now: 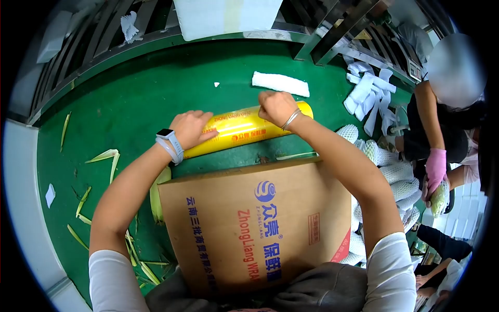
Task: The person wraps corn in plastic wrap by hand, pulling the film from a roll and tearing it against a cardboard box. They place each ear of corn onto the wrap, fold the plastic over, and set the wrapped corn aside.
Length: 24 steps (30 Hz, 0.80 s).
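A yellow roll of cling film (241,127) with red lettering lies on the green floor beyond the cardboard box. Across its left end rests my left hand (191,127), wearing a watch, with fingers stretched out and thumb apart. My right hand (278,108) is closed in a fist over the roll near its right end, fingers curled down. Whatever those fingers pinch, if anything, is too small or clear to make out. The large brown cardboard box (228,223), printed with blue and red characters, stands between my forearms, against my lap.
A white foam net sleeve (280,84) lies past the roll. White strips (371,93) and netted produce (397,182) are heaped at right, beside a person with a pink glove (435,166). Green leaf scraps (112,158) litter the left floor. A white box (226,18) stands at the back.
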Motion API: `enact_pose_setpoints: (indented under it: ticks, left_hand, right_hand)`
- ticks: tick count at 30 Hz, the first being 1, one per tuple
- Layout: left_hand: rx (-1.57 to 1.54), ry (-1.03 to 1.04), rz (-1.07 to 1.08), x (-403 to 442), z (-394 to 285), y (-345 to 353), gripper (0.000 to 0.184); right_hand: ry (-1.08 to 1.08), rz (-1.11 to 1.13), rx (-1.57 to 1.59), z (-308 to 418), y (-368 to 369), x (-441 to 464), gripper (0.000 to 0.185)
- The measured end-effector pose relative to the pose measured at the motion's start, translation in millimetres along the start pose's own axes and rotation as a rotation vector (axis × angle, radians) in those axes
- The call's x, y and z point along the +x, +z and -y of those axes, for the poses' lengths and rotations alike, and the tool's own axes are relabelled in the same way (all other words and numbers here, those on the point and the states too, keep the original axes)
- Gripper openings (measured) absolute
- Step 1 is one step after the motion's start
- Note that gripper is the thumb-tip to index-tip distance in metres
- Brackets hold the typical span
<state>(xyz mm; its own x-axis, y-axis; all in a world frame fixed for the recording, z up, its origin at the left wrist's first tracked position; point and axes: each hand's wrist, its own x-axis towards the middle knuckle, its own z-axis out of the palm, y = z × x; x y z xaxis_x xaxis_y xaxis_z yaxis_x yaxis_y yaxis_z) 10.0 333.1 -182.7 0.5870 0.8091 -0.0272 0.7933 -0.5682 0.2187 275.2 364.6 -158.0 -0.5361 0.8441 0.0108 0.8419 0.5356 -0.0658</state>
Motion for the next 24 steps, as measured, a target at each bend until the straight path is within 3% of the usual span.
enact_pose_setpoints:
  ticks: [1, 5, 7, 8, 12, 13, 16, 18, 21, 22, 24]
  left_hand:
    - [-0.003, -0.004, -0.003, 2, -6, -2, 0.049]
    - [-0.132, -0.022, 0.012, 15, -30, 2, 0.064]
    - [-0.385, 0.141, 0.057, 20, -30, 18, 0.062]
    - [-0.561, 0.051, 0.146, 22, -32, 13, 0.044]
    - [-0.706, -0.073, 0.031, 23, -22, -28, 0.023]
    - [-0.788, -0.146, 0.147, 21, -20, -47, 0.025]
    - [-0.648, -0.033, 0.139, 14, -16, -78, 0.024]
    - [-0.447, -0.004, -0.080, 7, -25, -98, 0.027]
    - [-0.502, 0.016, -0.067, -8, -46, -125, 0.026]
    - [-0.454, 0.046, -0.118, -16, -51, -132, 0.024]
    - [-0.505, 0.097, -0.133, -41, -66, -144, 0.022]
  right_hand:
    - [-0.004, 0.002, -0.002, -3, -6, 3, 0.017]
    - [0.136, -0.024, 0.505, -9, -29, 10, 0.019]
    - [0.124, -0.052, 0.536, -4, -44, 10, 0.018]
    - [0.129, -0.052, 0.535, -3, -56, 9, 0.018]
    - [0.008, -0.145, 0.397, -14, -94, -3, 0.014]
    - [-0.039, -0.172, 0.318, -21, -99, -10, 0.011]
    - [-0.078, -0.162, 0.159, -27, -96, -35, 0.015]
    - [-0.123, -0.116, -0.114, -29, -97, -52, 0.023]
    - [-0.180, -0.146, -0.217, -28, -120, -75, 0.026]
    - [-0.251, -0.260, -0.216, -26, -131, -85, 0.018]
    - [-0.208, -0.219, -0.119, -6, -158, -114, 0.021]
